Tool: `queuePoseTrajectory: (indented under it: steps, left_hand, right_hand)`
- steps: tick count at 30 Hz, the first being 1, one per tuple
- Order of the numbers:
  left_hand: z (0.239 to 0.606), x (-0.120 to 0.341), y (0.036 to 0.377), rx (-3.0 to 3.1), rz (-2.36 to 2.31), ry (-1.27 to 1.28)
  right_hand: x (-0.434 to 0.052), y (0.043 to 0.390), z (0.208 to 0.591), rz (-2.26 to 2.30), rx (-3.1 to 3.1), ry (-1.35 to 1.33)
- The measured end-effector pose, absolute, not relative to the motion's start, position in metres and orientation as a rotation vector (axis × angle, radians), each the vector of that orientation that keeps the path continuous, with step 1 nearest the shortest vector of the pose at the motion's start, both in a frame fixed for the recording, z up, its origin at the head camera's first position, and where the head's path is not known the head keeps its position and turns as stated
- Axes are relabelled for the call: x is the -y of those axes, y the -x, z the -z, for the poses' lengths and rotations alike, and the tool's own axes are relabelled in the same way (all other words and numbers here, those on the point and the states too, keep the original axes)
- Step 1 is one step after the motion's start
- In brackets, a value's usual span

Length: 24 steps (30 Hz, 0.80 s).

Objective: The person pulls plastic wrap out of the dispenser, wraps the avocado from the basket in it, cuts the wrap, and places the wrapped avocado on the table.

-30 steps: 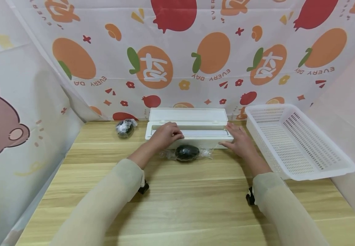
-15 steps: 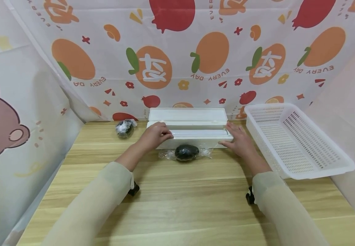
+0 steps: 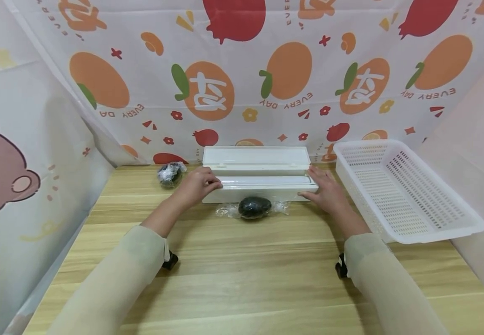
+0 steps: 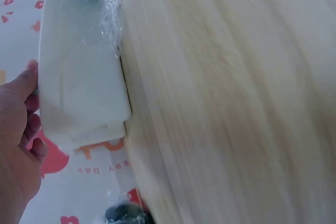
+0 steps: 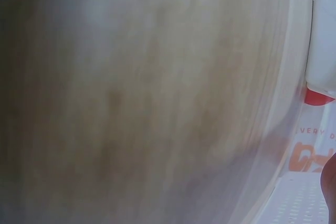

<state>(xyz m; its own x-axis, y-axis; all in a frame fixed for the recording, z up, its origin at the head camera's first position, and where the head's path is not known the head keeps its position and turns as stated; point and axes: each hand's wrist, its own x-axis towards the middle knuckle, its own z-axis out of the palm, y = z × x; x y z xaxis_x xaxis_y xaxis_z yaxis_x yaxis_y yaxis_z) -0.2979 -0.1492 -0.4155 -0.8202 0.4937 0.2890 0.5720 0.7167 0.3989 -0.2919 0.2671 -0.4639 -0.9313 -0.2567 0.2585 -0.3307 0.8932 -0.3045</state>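
A long white cling film box [image 3: 263, 194] stands at the back of the table, its lid [image 3: 256, 156] tipped back and a pale roll [image 3: 267, 181] inside. My left hand [image 3: 198, 186] has thumb and fingers pinched together at the box's front rim, near its left end; I cannot tell what lies between the fingertips. In the left wrist view the thumb [image 4: 23, 81] is at the box's edge. My right hand [image 3: 327, 190] grips the box's right end, thumb on the front wall. A dark oval fruit [image 3: 254, 207], wrapped in clear film with twisted ends, lies before the box.
Another dark wrapped item [image 3: 171, 174] sits at the back left, its film bunched on top. A white perforated basket [image 3: 447, 237] stands at the right, close to my right forearm. Printed cloth [image 3: 250, 93] hangs right behind the box.
My left hand has slid left along the box's front rim, from near the middle toward the left end. My right hand, the box and the wrapped fruit have stayed in place.
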Motion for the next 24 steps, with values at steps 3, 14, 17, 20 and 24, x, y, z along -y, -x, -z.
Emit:
queuePoseTrajectory:
  steps: [3, 14, 17, 20, 24]
  left_hand:
    - [0.413, 0.154, 0.297, 2.741, 0.701, 0.865]
    - [0.415, 0.165, 0.296, 2.705, 0.707, 0.849]
    - [0.416, 0.169, 0.295, 2.696, 0.722, 0.832]
    - [0.417, 0.173, 0.294, 2.698, 0.745, 0.788]
    - [0.418, 0.18, 0.292, 2.706, 0.77, 0.736]
  right_hand:
    - [-0.268, 0.292, 0.464, -0.518, 2.855, -0.435]
    - [-0.267, 0.29, 0.464, -0.531, 2.865, -0.437]
    - [-0.267, 0.291, 0.462, -0.536, 2.881, -0.423]
    - [-0.267, 0.291, 0.462, -0.527, 2.909, -0.398]
    - [-0.266, 0.291, 0.461, -0.516, 2.933, -0.375]
